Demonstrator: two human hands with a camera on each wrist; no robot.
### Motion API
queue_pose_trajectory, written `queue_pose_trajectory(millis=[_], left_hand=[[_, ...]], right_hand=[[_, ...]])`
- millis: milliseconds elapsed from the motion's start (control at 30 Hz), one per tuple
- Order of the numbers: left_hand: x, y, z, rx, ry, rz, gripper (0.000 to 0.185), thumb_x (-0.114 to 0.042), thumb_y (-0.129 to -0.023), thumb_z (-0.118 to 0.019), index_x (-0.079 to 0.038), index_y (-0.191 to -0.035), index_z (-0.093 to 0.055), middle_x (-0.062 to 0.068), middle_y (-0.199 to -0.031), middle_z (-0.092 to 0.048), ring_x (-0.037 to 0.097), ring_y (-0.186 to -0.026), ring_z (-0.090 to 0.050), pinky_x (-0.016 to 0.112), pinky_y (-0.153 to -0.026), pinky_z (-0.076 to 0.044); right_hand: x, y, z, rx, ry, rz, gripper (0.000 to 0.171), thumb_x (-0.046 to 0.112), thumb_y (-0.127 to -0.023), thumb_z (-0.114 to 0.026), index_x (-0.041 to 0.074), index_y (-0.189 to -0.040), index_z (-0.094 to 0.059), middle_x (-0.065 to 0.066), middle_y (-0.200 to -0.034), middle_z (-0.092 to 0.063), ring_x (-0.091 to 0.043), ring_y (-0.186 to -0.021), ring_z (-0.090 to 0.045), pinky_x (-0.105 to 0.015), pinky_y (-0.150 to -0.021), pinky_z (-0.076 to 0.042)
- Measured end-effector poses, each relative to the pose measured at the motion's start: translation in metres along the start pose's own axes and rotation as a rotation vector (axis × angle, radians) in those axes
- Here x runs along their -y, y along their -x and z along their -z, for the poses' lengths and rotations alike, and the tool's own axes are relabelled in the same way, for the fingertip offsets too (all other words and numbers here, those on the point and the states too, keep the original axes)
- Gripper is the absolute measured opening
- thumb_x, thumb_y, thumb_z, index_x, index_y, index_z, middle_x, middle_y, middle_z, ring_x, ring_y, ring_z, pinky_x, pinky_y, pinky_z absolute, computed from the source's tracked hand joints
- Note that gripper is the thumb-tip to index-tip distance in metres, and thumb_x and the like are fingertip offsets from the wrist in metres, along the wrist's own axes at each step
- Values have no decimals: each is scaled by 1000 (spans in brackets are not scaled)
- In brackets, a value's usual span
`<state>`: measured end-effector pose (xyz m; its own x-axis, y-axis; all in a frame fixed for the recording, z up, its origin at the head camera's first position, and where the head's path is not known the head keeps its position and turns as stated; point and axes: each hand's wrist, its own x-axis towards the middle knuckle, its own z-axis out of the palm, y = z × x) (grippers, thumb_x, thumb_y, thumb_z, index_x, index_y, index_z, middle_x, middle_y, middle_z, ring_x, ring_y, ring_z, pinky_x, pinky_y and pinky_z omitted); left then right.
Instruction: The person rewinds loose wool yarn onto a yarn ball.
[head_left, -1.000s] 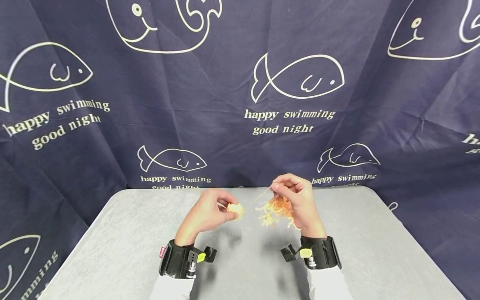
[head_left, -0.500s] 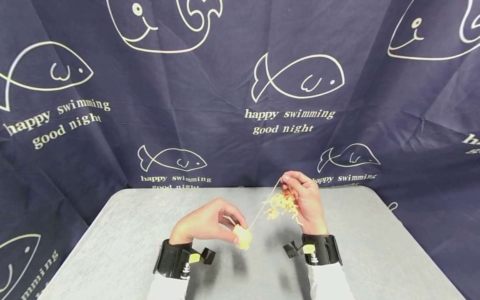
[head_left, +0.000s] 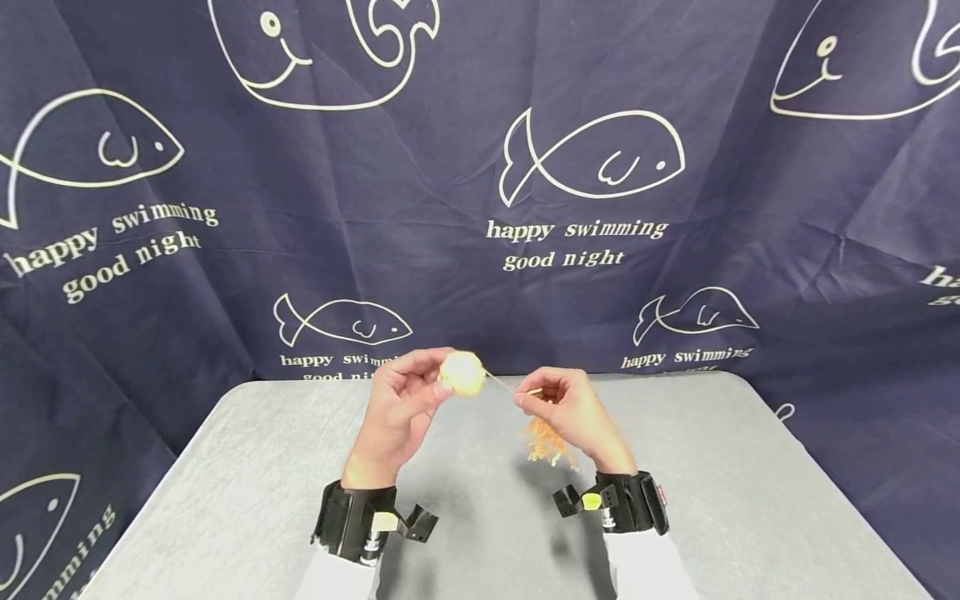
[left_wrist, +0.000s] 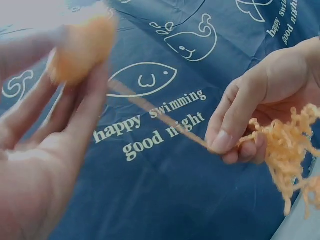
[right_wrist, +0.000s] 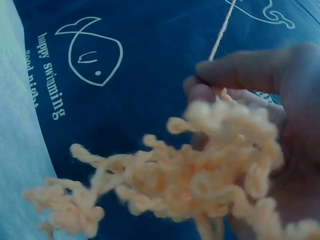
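The ball looks blurry at the upper left. The left hand pinches it. The right hand pinches the yarn, with a tangle below.

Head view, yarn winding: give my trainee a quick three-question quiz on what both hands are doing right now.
1. True or false: the left hand holds the small yarn ball above the table.
2. What does the right hand pinch? A) a taut strand B) scissors C) the backdrop
3. Fill in: below the right hand hangs a loose ___ of crinkled orange yarn.

Key: 1 true; 2 A; 3 tangle.
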<state>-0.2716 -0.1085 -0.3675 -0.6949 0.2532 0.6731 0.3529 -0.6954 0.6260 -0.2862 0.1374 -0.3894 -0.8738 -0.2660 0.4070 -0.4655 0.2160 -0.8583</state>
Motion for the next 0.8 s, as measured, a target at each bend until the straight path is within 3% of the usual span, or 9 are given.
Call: queue_pose_trajectory(millis=[133,233,333,433,500,600,700,800], left_hand=[[2,-2,-3,-244,84,-22,34,18,-91,-55,-2,-111,-73,12,-112,-73,21,-102,-70,34,-93,-57],[5,-6,-5,-438,73,-40,27,16,-91,-60,0,-106,-74,14,-108,-73,23,-99,-72,38,-93,-58],[13,-8,-3,-603,-87,-65,22,18,-86,-66,6,-103,-73,13,-100,-74,21,-90,-73,35,-86,-60],[21,-7,0,-703,-402,-80,23,16,-80,-74,11,-102,-72,11,-91,-73,15,-81,-71,26,-76,-61],[26,-5,3,-711,-597,-98,26,13,-76,-79,11,-101,-72,12,-90,-72,14,-79,-69,22,-73,-60],[31,-2,6,-645,-834,-164,27,10,-73,-83,7,-99,-74,16,-94,-72,19,-81,-69,22,-74,-60],[35,0,8,-536,-980,-230,27,11,-71,-82,4,-97,-75,16,-97,-71,25,-83,-70,27,-75,-61],[35,2,8,-444,-1093,-219,26,9,-71,-81,2,-95,-75,12,-95,-70,24,-83,-71,27,-75,-61]], right_hand=[[5,1,-6,88,-2,24,6,-1,-86,-76,4,-89,-75,-5,-80,-70,-10,-65,-62,-19,-55,-47],[10,2,-9,127,-2,47,8,-2,-86,-75,5,-88,-75,-2,-83,-70,-10,-67,-63,-19,-57,-49],[14,3,-11,140,1,72,10,-3,-86,-74,7,-87,-75,0,-84,-70,-9,-66,-61,-19,-57,-48],[17,4,-11,126,4,88,12,-3,-85,-74,8,-86,-75,2,-82,-69,-8,-63,-59,-19,-54,-46],[20,6,-10,103,0,100,10,-2,-85,-75,8,-86,-75,1,-79,-68,-8,-61,-56,-19,-52,-44],[24,7,-8,61,-21,130,8,-1,-85,-76,7,-88,-75,1,-76,-67,-8,-59,-54,-20,-49,-43],[26,8,-6,28,-76,164,8,-2,-85,-76,3,-91,-74,-1,-76,-67,-9,-60,-56,-21,-49,-43],[28,9,-2,-7,-133,179,10,-4,-84,-76,1,-92,-73,-1,-75,-67,-9,-60,-56,-20,-49,-43]])
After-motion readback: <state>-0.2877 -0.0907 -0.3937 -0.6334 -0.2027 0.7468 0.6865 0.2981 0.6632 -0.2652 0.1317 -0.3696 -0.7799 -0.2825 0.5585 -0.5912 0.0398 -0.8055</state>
